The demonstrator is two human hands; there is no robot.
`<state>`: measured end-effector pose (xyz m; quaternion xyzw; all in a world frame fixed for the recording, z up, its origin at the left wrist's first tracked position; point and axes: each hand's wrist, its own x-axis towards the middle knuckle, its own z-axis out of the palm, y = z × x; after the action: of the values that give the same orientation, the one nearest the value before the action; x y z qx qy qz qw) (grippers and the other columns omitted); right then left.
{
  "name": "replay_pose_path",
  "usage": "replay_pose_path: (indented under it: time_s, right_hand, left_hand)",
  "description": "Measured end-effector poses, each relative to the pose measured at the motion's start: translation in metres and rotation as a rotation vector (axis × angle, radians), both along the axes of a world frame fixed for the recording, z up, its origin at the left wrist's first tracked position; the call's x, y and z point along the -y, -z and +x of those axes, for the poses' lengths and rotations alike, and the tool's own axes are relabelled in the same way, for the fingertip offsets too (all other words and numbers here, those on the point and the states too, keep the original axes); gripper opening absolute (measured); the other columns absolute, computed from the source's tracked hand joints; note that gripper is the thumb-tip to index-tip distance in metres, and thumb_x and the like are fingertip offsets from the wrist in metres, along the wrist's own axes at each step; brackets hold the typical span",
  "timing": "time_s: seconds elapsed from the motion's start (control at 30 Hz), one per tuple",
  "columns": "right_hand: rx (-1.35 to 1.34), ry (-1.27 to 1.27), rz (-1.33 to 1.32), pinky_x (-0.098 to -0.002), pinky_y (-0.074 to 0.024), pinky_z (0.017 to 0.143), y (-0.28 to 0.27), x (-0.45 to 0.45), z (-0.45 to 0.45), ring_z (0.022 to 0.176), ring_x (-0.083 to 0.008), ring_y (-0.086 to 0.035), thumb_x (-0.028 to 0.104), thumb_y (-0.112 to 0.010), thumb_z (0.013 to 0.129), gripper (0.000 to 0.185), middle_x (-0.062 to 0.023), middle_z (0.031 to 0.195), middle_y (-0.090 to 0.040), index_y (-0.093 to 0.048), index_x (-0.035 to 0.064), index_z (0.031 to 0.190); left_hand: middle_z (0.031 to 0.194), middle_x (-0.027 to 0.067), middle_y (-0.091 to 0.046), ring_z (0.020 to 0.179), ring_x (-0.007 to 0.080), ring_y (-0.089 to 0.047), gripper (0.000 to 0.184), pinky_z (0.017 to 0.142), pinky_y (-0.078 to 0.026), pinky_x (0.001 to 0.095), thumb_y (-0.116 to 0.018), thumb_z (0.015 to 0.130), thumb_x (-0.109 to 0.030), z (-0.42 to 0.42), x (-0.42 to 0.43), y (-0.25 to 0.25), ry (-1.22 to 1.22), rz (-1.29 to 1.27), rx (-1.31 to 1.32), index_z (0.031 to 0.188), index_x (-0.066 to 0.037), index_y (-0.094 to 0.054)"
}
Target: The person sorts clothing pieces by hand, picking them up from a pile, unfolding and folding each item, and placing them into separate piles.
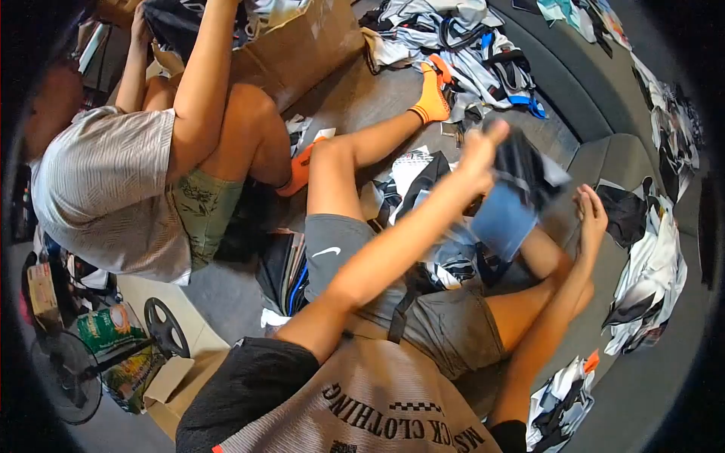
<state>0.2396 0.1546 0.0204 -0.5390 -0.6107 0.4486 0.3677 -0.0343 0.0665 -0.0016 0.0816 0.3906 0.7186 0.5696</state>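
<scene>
My left hand (479,162) is closed on some dark and blue fabric pieces (510,215), smeared by motion, above my lap. To the right of them, my right hand (593,214) is raised with its fingers stretched out and nothing visible in it. A black cloth piece (623,215) lies on the sofa just beyond that hand. Between my legs is a heap of black, white and grey fabric pieces (415,181). Beside my left thigh stands a stack of dark fabric pieces (283,272).
A co-worker in a striped shirt (113,189) sits at left, reaching into a large cardboard box (310,49). A big fabric pile (461,45) covers the floor ahead. More cloth piles (653,264) line the grey sofa (612,162). A fan (64,377) stands at lower left.
</scene>
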Motion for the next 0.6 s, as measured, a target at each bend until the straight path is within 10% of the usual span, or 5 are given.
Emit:
replay_pose_path:
  time_s: [0.13,0.3,0.5,0.6]
  right_hand:
    - [0.053,-0.104,0.072,-0.0206,-0.0446,0.074,0.003,0.002,-0.014,0.08,-0.0121,-0.058,0.015,-0.057,0.087,0.025,-0.0073,0.094,-0.065,-0.061,-0.0016,0.106]
    - [0.136,-0.218,0.106,-0.0207,-0.0451,0.072,0.007,0.009,-0.027,0.079,-0.012,-0.058,0.013,-0.058,0.086,0.023,-0.0068,0.091,-0.065,-0.062,-0.0012,0.104]
    - [0.187,-0.298,0.044,-0.0207,-0.0452,0.072,0.012,0.012,-0.032,0.079,-0.012,-0.058,0.009,-0.058,0.084,0.022,-0.007,0.089,-0.065,-0.063,-0.0009,0.102]
    - [0.218,-0.274,0.038,-0.0199,-0.0444,0.07,0.014,0.014,-0.031,0.076,-0.011,-0.056,0.009,-0.057,0.083,0.022,-0.0059,0.087,-0.064,-0.063,-0.0013,0.102]
  left_hand:
    - [0.079,0.007,-0.058,0.064,0.0139,-0.055,0.028,0.056,-0.045,0.027,-0.061,0.085,-0.027,-0.109,-0.004,0.005,-0.512,0.055,0.05,0.088,0.0,-0.055]
    - [0.078,0.0137,-0.054,0.068,0.0208,-0.049,0.029,0.068,-0.045,0.0339,-0.048,0.089,-0.022,-0.219,0.049,0.031,-1.26,-0.423,-0.547,0.083,0.006,-0.048]
    - [0.108,0.0141,-0.058,0.097,0.022,-0.056,0.033,0.079,-0.046,0.0315,-0.037,0.093,-0.011,-0.204,0.064,0.036,-1.453,-0.021,-0.903,0.122,0.002,-0.048]
    - [0.123,0.011,-0.054,0.107,0.0227,-0.054,0.039,0.085,-0.044,0.0294,-0.035,0.093,-0.008,-0.153,0.055,0.062,-1.174,0.042,-0.858,0.132,-0.003,-0.041]
